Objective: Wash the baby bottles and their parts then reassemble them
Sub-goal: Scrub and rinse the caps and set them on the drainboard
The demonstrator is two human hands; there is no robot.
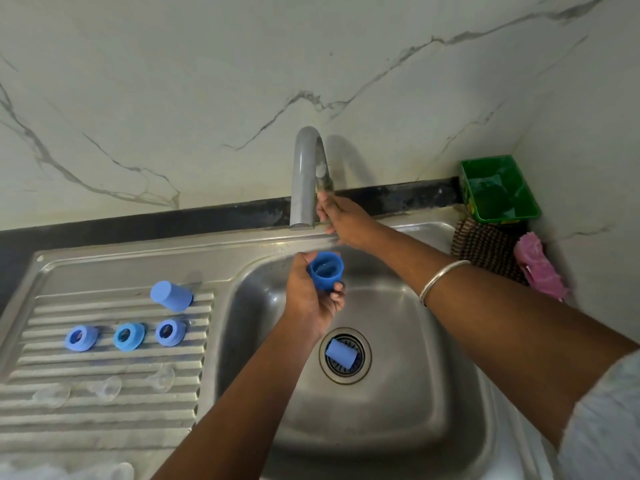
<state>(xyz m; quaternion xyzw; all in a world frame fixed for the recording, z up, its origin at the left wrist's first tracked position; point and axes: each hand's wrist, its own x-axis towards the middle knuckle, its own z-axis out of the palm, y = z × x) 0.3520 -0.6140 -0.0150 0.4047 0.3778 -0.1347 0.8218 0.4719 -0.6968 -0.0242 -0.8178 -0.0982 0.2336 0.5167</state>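
My left hand (311, 299) grips a blue bottle cap (325, 270), open end up, over the steel sink (408, 403) below the grey tap spout (304, 174). My right hand (343, 216) reaches to the tap's base behind the spout, fingers curled round the handle there. A second blue cap (341, 354) lies on the drain strainer. On the ribbed drainboard (104, 403) stand a third blue cap (171, 295), three blue collar rings (80, 337) (129, 336) (169, 331) in a row, and three clear teats (52, 394) (105, 386) (161, 377) in front.
A green tub (498, 188) sits in the back right corner, with a brown checked cloth (485, 247) and a pink scrubber (536, 265) in front of it. A marble wall rises behind the sink. Clear bottle shapes (121, 471) show blurred at the bottom left edge.
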